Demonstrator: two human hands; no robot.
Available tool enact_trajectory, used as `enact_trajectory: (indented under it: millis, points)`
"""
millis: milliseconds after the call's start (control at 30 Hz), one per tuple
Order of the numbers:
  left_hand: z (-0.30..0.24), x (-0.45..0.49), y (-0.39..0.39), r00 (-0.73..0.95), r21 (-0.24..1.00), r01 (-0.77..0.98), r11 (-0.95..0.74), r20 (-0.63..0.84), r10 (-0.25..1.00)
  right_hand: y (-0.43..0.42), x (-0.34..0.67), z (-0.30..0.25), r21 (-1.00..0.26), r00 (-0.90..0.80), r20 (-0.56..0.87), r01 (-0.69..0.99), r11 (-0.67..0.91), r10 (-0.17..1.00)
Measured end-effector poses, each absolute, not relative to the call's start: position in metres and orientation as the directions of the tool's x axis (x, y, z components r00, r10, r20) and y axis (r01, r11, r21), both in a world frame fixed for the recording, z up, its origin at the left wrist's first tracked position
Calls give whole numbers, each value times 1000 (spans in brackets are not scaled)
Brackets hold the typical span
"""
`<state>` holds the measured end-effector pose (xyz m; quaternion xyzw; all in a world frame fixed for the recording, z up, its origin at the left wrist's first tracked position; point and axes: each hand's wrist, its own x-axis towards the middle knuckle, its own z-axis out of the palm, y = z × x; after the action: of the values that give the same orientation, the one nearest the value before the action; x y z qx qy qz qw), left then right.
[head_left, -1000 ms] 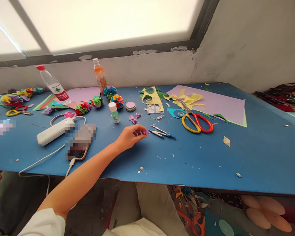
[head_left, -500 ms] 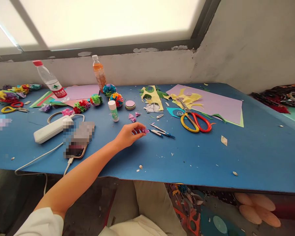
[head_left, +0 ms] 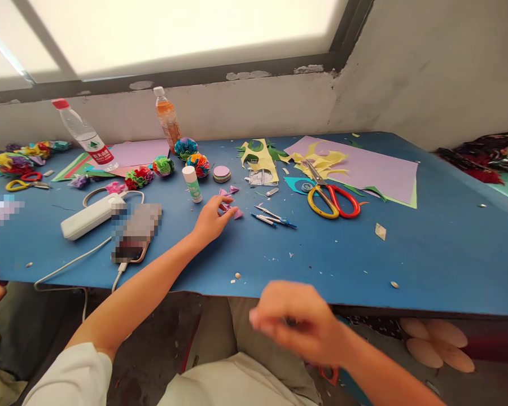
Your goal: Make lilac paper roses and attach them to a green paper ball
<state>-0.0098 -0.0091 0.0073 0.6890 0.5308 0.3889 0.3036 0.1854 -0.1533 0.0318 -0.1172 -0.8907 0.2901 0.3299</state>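
My left hand reaches across the blue table, fingers stretched toward small folded pink paper pieces; its fingertips touch or nearly touch them. Two more pink folded pieces lie just beyond. My right hand is raised near the table's front edge, blurred by motion, its fingers curled in; whether anything is in them I cannot make out. A glue stick stands left of the pink pieces. Thin blue tweezers or pens lie to their right.
Red-and-yellow scissors lie on lilac paper with yellow offcuts. Paper flower balls, a stack of paper discs, two bottles, a white power bank with cable and a phone sit left. Another person's arm shows at far left.
My left hand drew back to the left, shifting the pink piece away from the tweezers. My right hand has come up into view in front of the table edge.
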Motion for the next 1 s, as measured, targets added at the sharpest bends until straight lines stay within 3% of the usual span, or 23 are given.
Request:
enact_trajectory:
  millis: [67, 133, 300, 400, 567, 700, 833, 900, 1000]
  points:
    - [10, -6, -10, 112, 822, 508, -257, 233, 966, -121, 198, 33, -584, -603, 508, 284, 760, 615]
    - [17, 2, -9, 121, 813, 517, -267, 239, 963, -81, 211, 32, -391, -521, 382, 657, 644, 763]
    - [59, 44, 18, 199, 773, 531, -349, 286, 937, -22, 236, 20, -330, -564, 265, 709, 623, 782]
    - [82, 76, 46, 213, 688, 559, -463, 420, 882, -36, 254, 15, -345, -527, 271, 728, 593, 805]
    - [65, 134, 73, 478, 537, 669, -513, 217, 851, -80, 309, 16, -467, -250, 329, 795, 387, 911]
    - [31, 173, 79, 485, 499, 707, -502, 176, 857, -97, 350, 19, -671, 64, 327, 718, 183, 943]
    - [19, 187, 88, 487, 515, 703, -490, 154, 860, -98, 362, 30, -964, 298, 86, 266, 4, 951]
    - [18, 185, 93, 507, 536, 684, -495, 139, 851, -93, 360, 37, -997, 311, -27, 67, -50, 950]
    - [18, 178, 98, 550, 570, 645, -510, 117, 827, -78, 352, 46, -1000, 311, -21, 5, -24, 950]
